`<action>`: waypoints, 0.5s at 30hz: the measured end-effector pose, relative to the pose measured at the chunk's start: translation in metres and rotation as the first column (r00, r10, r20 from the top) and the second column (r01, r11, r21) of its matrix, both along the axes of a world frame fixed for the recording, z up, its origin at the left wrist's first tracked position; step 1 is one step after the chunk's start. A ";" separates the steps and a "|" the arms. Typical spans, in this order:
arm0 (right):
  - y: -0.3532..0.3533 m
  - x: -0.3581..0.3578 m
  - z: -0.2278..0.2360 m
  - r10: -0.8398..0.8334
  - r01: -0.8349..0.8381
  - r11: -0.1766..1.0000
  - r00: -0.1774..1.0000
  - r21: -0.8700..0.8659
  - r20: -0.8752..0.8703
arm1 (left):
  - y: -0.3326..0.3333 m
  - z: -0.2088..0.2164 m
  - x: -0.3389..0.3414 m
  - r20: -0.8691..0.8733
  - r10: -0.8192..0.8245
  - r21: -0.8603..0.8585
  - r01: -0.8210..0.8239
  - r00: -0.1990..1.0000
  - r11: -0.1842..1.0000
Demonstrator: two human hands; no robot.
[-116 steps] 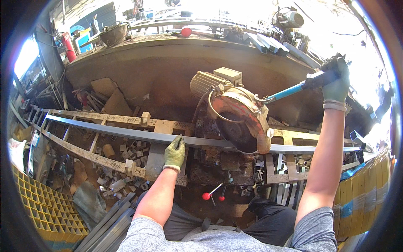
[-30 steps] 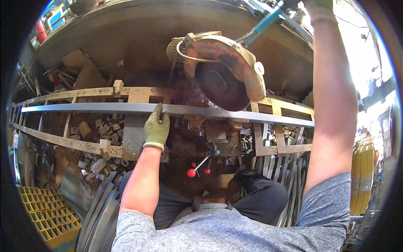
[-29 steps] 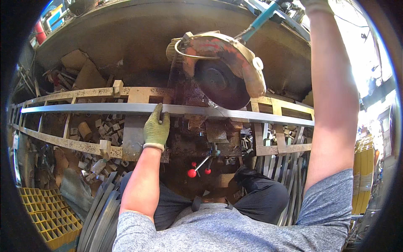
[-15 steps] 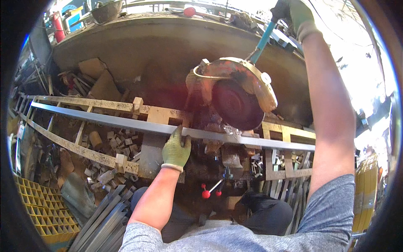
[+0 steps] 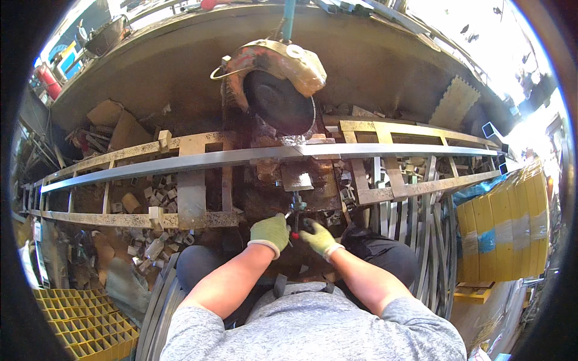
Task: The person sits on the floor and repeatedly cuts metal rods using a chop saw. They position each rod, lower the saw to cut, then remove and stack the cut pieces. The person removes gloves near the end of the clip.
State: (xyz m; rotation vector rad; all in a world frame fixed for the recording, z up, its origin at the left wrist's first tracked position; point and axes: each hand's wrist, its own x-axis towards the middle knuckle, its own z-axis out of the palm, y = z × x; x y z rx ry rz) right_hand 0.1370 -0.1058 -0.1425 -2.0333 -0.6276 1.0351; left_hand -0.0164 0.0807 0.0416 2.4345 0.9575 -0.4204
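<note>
Both of my hands, in yellow-green work gloves, are at the crank handle [image 5: 295, 234] of a clamp, whose red knob shows between them. My left hand [image 5: 271, 232] closes on the handle's left side. My right hand [image 5: 320, 239] is closed around it on the right, next to a dark knob. Beyond them a long grey metal tube [image 5: 180, 162] lies across the rails, with a cut line showing through it near the clamp. Above it hangs the dark disc [image 5: 280, 103] of a cut-off saw under its worn guard [image 5: 292, 60]; the saw's teal arm [image 5: 289, 21] rises behind, untouched.
Pale metal support frames [image 5: 415, 135] carry the tube at both sides. Short tube offcuts [image 5: 144, 253] lie heaped below. Long tubes [image 5: 430, 240] are stacked by my right leg. A yellow grid stack [image 5: 84, 319] stands left, a wrapped yellow stack [image 5: 503, 222] right.
My right hand has let go of the saw's handle and come down to the clamp. My left hand has left the tube for the clamp handle. The view has shifted right.
</note>
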 end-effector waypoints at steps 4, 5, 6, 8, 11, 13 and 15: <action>0.038 -0.016 -0.066 0.072 -0.046 0.992 0.968 0.114 -0.241 | 0.007 -0.046 -0.013 0.110 -0.033 0.056 0.027 0.993 0.998; 0.045 -0.012 -0.067 -0.056 0.049 0.998 0.940 -0.030 -0.336 | 0.009 -0.062 -0.018 0.109 -0.017 0.033 0.013 0.994 0.999; 0.043 0.000 -0.059 0.018 -0.027 0.998 0.988 -0.056 -0.156 | 0.013 -0.080 -0.027 0.138 -0.010 0.005 0.010 0.990 1.000; 0.024 0.032 -0.013 0.013 0.016 0.978 0.991 -0.210 0.137 | 0.010 -0.118 -0.026 0.200 0.108 -0.087 -0.092 0.974 0.992; 0.006 0.071 0.100 0.372 -0.227 0.883 0.872 -0.411 0.317 | -0.035 -0.179 0.030 0.230 0.420 -0.222 -0.373 0.878 0.901; 0.001 0.070 0.183 0.214 -0.232 0.948 0.971 -0.217 -0.105 | -0.081 -0.206 0.094 0.039 0.466 -0.475 -0.394 0.884 0.787; 0.002 0.028 0.247 0.561 -0.546 0.827 0.798 -0.129 0.219 | -0.118 -0.211 0.133 0.021 0.322 -0.642 -0.234 0.947 0.730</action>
